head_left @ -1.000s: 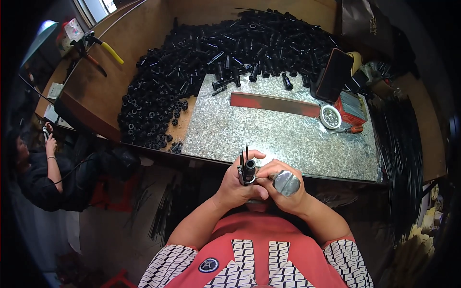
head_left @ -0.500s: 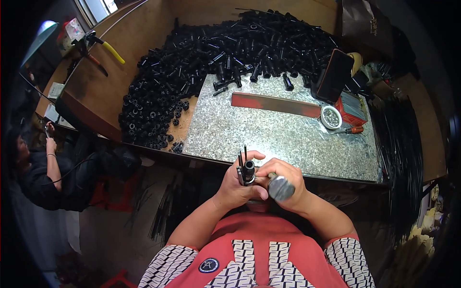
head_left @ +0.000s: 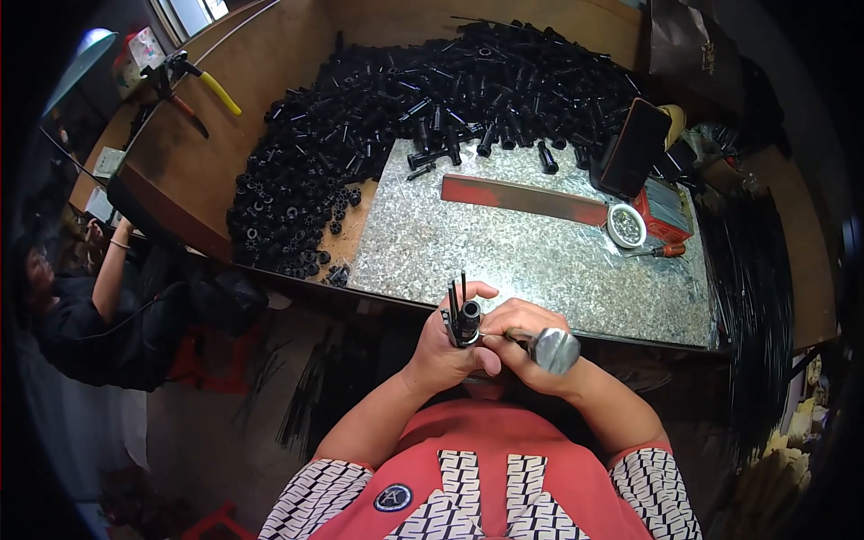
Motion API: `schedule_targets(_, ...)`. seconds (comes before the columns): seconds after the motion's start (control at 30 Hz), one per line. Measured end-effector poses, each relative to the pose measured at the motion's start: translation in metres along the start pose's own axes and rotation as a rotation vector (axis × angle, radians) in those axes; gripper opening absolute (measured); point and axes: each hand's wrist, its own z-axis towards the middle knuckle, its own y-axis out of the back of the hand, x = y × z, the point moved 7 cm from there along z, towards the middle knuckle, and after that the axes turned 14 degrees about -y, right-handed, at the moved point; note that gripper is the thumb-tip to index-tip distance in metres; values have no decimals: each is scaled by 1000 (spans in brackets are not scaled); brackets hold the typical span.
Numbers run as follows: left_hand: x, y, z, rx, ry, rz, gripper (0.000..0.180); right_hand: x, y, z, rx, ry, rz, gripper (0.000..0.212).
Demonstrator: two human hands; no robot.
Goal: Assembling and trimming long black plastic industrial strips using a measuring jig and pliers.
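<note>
My left hand [head_left: 438, 351] is closed around a black tubular part [head_left: 470, 317], whose round open end faces up. Thin black rods [head_left: 455, 297] stand up beside the tube, within the same grip. Close against it on the right, my right hand [head_left: 533, 328] is closed on a tool with a thick, shiny grey end [head_left: 554, 350] and a narrower yellowish neck; its exact kind does not show. The right fingertips meet near the side of the tube, and what they pinch there is too small to make out. Both hands are just in front of the bench's near edge.
Black tubular parts [head_left: 504, 90] heap at the back of the speckled bench top [head_left: 468, 243]. A flat red-and-grey bar [head_left: 522, 198], white bowl [head_left: 626, 225], red box [head_left: 664, 211], screwdriver [head_left: 668, 250] and phone [head_left: 634, 144] lie or stand rightward. A co-worker [head_left: 99, 306] sits left.
The tool's grey end has swung right, away from the tube, while my left hand keeps its hold. The co-worker's arm has reached farther forward. The view has shifted slightly.
</note>
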Motion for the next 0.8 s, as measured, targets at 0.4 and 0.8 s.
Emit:
schedule_targets(0.4,3,11,1,78,-1,-24,83,10,-7,11,-20,39,-127,17)
schedule_targets(0.8,-1,46,2,-90,-61,-226,84,-5,16,0,212,-368,-261,40)
